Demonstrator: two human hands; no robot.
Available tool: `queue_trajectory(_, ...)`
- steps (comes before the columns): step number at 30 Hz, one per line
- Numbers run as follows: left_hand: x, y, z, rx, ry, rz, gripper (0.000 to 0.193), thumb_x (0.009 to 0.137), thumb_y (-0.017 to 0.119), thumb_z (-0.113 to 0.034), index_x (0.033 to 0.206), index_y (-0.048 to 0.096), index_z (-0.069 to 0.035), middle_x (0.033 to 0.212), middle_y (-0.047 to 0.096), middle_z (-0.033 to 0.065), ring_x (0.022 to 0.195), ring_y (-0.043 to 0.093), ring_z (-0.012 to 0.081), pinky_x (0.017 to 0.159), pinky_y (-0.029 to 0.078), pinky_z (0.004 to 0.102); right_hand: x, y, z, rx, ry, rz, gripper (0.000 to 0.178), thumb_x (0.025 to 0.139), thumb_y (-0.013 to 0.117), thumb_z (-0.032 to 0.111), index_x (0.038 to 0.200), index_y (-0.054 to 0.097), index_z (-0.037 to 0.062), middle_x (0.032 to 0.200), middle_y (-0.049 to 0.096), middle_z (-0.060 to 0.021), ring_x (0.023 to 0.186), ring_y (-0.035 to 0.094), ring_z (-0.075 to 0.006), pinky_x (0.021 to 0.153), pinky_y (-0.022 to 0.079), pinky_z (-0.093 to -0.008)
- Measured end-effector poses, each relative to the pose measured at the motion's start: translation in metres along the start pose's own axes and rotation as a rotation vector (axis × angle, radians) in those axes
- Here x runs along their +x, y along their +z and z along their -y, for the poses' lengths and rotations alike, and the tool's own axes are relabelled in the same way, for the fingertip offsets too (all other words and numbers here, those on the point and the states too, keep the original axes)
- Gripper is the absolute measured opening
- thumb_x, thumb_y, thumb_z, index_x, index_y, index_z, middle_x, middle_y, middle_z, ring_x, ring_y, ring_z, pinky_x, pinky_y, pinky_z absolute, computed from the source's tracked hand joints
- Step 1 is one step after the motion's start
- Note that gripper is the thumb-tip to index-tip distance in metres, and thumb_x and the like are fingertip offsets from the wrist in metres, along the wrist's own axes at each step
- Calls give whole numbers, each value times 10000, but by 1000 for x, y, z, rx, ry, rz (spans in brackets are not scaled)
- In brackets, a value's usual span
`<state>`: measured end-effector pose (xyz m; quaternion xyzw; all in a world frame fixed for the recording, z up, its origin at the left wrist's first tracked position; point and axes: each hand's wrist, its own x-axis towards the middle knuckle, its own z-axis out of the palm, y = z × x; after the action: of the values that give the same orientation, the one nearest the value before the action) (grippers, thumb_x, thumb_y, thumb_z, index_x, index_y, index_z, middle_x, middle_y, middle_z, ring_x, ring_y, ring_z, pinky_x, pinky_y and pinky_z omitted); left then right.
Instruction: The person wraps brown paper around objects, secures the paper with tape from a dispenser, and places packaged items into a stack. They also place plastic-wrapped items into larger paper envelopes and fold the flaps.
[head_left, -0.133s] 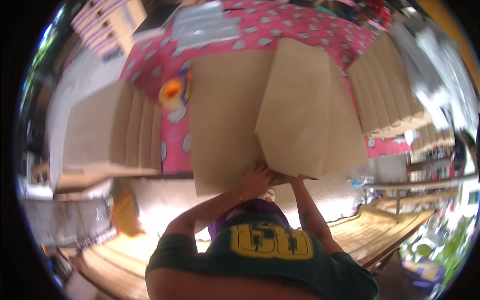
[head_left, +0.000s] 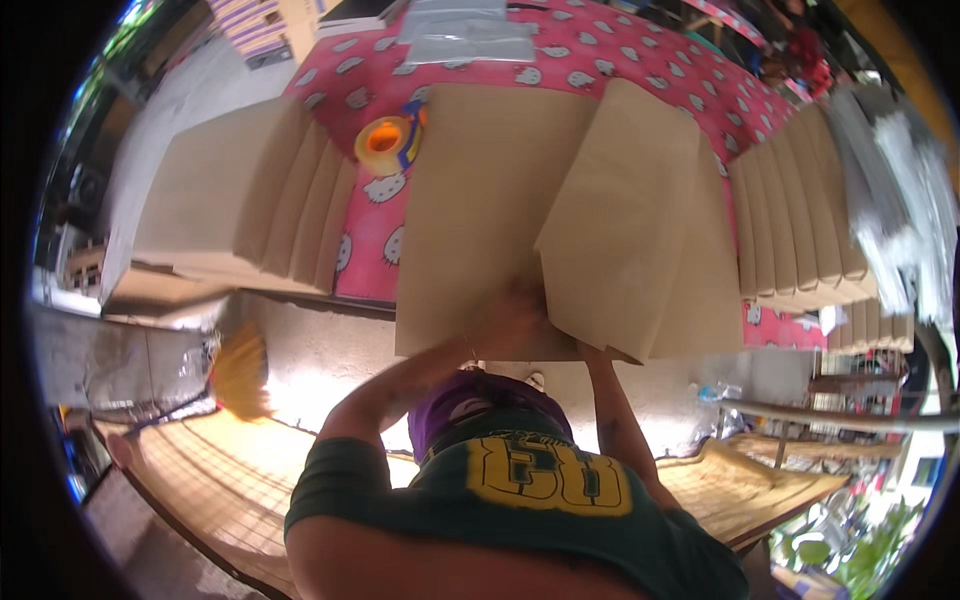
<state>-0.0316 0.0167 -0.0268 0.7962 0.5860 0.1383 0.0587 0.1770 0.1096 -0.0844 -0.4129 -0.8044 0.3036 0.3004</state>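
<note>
A large sheet of brown paper [head_left: 480,180] lies at the near edge of the table, with a folded brown paper piece [head_left: 620,220] standing raised over its right half. My left hand [head_left: 515,315] is over the sheet's near part, beside the lower left edge of the folded piece. Motion smears its fingers. My right hand [head_left: 594,354] reaches in under the near edge of the folded piece, which hides its fingers. Left of the sheet lies a tape dispenser [head_left: 386,146] with a yellowish roll, an orange core and a blue body.
Stacks of folded brown paper stand left [head_left: 220,190] and right [head_left: 795,205] on the pink patterned tablecloth [head_left: 370,235]. Clear plastic packets [head_left: 470,40] lie at the back, and more plastic [head_left: 900,190] at the far right. Behind me is a woven bench [head_left: 240,475].
My view has shifted, so the table's things appear further right and higher. My left hand has moved slightly inward over the sheet, away from its near edge.
</note>
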Motion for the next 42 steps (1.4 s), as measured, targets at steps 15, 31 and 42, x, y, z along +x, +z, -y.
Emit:
queue_trajectory(15,-14,13,-96,-56,-208,-144,562,904,590,-339,1365,529,-22,1399,505,166,1445,305,332,1207,106,581,-32,-25,-4,-45,-67,269,449,928,656,292,1263,592,0,1139,644,-208,1088,616,-365,983,460,-439)
queue_trajectory(31,100,57,-176,-444,-583,-274,378,815,696,-328,1112,690,-95,1148,642,188,1096,592,382,951,455,507,71,-209,-17,-558,-529,393,922,627,801,117,1463,429,224,1437,443,-30,1364,397,-283,1102,339,-501)
queue_trajectory(42,68,38,-190,8,-85,-188,358,863,626,-268,1147,665,-55,1084,661,186,1037,632,363,904,497,483,54,-154,-49,-379,-365,46,749,636,769,93,1337,524,190,1362,500,-63,1318,427,-315,1065,341,-509)
